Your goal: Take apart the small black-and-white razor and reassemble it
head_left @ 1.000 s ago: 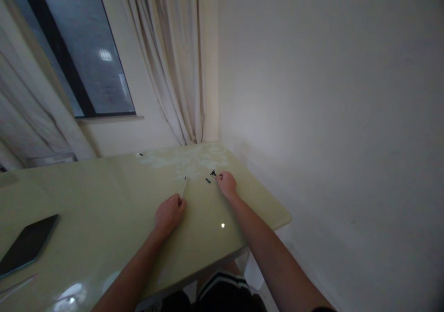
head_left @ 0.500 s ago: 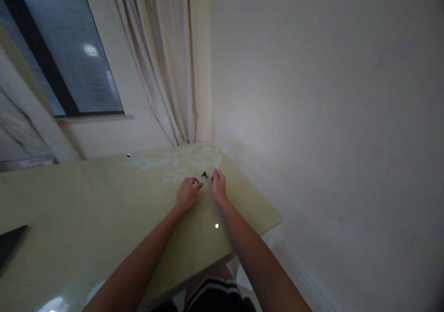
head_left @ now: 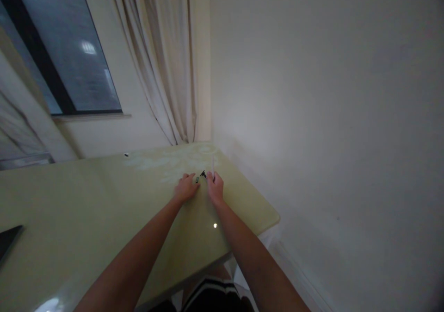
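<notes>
My right hand (head_left: 215, 186) is closed around the handle of what looks like a razor, its black head (head_left: 203, 174) pointing left toward my other hand. A faint pale strip (head_left: 213, 165) stands up just beyond the right fingers; what it is cannot be made out. My left hand (head_left: 186, 187) rests low over the table with thumb and forefinger around a small dark rectangular piece (head_left: 197, 179), like a razor cartridge. The fingers seem to grip it by its ends. A narrow gap separates the piece from the razor head.
The glossy pale green table (head_left: 104, 201) reaches a rounded corner beside the right wall (head_left: 312, 140). A small black-and-white item (head_left: 126, 154) lies near its back edge. A dark flat object (head_left: 9, 240) sits at the far left. A curtain (head_left: 166, 62) hangs behind the table.
My right hand has shifted slightly left and turned, bringing the razor head nearer the left hand. The left fingers have spread a little, and the small dark piece shows more clearly.
</notes>
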Demonstrator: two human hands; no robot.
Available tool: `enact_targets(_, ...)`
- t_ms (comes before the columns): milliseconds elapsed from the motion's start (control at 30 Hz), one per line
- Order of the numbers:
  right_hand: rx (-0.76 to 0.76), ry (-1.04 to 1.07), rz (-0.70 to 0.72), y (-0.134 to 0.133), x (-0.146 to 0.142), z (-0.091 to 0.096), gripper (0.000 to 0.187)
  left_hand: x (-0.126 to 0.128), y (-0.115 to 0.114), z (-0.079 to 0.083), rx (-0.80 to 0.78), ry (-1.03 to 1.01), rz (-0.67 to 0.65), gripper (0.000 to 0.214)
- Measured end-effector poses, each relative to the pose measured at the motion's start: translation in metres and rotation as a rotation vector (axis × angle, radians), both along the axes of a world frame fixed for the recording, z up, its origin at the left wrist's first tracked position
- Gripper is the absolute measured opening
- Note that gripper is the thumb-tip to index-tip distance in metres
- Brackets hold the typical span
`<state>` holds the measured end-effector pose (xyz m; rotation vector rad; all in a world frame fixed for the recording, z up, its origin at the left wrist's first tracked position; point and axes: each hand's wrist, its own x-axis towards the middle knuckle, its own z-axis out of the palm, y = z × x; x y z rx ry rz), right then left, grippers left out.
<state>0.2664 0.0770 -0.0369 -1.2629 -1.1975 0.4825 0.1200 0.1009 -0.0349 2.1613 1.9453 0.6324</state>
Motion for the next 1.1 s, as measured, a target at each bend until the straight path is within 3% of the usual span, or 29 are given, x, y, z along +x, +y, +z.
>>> enact_targets(200, -0.001, -0.001, 0.025, 0.000, 0.003, -0.005, 0.037, 0.000, 0.015, 0.003, -0.041, -0.009, -0.039, 0.034)
enact_targets(400, -0.004, -0.011, 0.030, -0.002, 0.002, -0.001, 0.039, -0.017, 0.006, 0.003, -0.019, -0.008, -0.096, 0.026)
enact_targets(533, 0.010, -0.026, 0.026, -0.003, 0.000, 0.000, 0.039, -0.018, 0.005, 0.002, -0.017, 0.009, -0.108, 0.027)
enact_targets(700, 0.002, -0.027, 0.028, -0.003, 0.000, -0.001, 0.038, -0.008, 0.021, 0.003, -0.030, 0.019, -0.135, 0.046)
enact_targets(833, -0.004, -0.024, 0.036, -0.003, 0.000, -0.002, 0.038, -0.008, 0.027, 0.007, -0.030, 0.005, -0.196, 0.035)
enact_targets(967, -0.003, 0.000, 0.034, -0.004, 0.000, 0.000, 0.038, -0.018, 0.014, 0.010, 0.016, -0.007, -0.224, 0.026)
enact_targets(1100, 0.019, -0.028, 0.073, -0.008, 0.001, 0.003, 0.040, -0.036, -0.020, 0.016, 0.120, -0.007, -0.230, 0.029)
